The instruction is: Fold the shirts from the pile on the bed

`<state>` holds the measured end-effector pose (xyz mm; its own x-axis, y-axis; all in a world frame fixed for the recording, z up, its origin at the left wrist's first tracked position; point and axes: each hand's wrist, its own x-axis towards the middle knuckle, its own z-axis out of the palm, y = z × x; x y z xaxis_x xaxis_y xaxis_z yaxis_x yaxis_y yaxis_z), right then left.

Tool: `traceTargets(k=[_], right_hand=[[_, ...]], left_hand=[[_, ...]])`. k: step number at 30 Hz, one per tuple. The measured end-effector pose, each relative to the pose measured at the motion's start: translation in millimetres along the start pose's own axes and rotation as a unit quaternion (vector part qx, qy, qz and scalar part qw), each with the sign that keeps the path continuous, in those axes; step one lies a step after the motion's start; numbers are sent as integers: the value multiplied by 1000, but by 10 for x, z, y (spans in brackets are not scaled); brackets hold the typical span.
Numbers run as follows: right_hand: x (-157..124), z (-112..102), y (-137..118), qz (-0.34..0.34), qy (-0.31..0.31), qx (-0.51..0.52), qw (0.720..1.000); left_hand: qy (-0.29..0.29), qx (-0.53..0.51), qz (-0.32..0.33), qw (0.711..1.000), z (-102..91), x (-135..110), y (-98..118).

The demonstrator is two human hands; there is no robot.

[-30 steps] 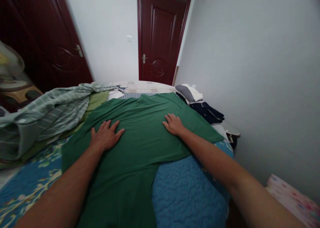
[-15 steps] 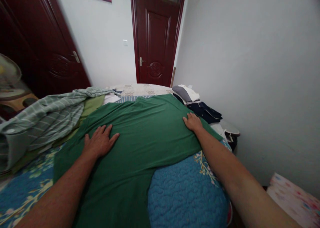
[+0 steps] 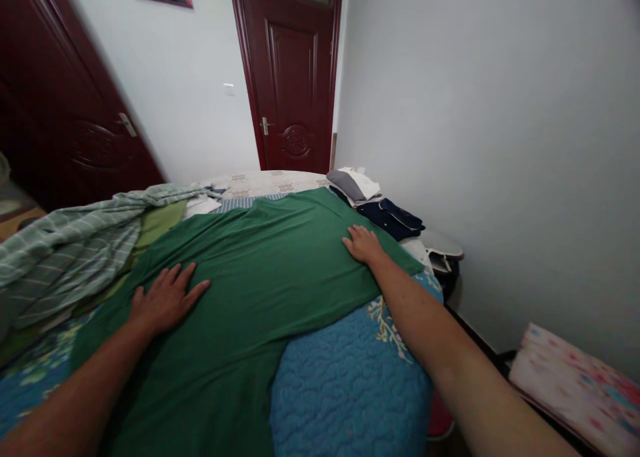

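A large green garment (image 3: 270,270) lies spread over a blue quilted bedspread (image 3: 345,390). My left hand (image 3: 163,298) rests flat on the garment's left part, fingers spread. My right hand (image 3: 364,243) lies flat near the garment's right edge, fingers stretched out. Neither hand holds anything.
A striped grey-green cloth (image 3: 70,243) is heaped at the left, over an olive piece (image 3: 155,220). Folded grey, white and dark navy clothes (image 3: 375,200) sit at the far right of the bed. Two dark red doors (image 3: 290,77) and a white wall (image 3: 500,143) stand beyond. A floral cushion (image 3: 575,390) lies low right.
My right hand slid outward across the green garment to its right edge, and my left hand slid toward its left side. The view turned to the right.
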<state>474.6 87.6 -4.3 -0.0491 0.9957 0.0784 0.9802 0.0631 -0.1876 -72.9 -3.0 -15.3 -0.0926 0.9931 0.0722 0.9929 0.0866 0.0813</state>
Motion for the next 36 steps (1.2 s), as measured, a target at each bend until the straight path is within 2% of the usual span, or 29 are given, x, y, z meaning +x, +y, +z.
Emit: traceTargets(k=[5, 12, 20, 24, 29, 36], right_hand=[[45, 45, 137, 33, 18, -7, 999], [154, 164, 296, 47, 44, -38, 997], [142, 208, 355, 43, 43, -51, 997], [96, 192, 357, 39, 30, -54, 997], [-152, 117, 422, 14, 25, -66, 997], [-747, -58, 691, -6, 43, -64, 997]], left_hand=[[19, 22, 2, 1000, 4, -266, -312], [7, 39, -45, 998, -113, -663, -376], [35, 24, -67, 997, -155, -1144, -685], [63, 34, -54, 996, -188, -1322, -748], [98, 21, -22, 995, -172, -1393, -833], [111, -11, -16, 994, -117, -1485, -960]])
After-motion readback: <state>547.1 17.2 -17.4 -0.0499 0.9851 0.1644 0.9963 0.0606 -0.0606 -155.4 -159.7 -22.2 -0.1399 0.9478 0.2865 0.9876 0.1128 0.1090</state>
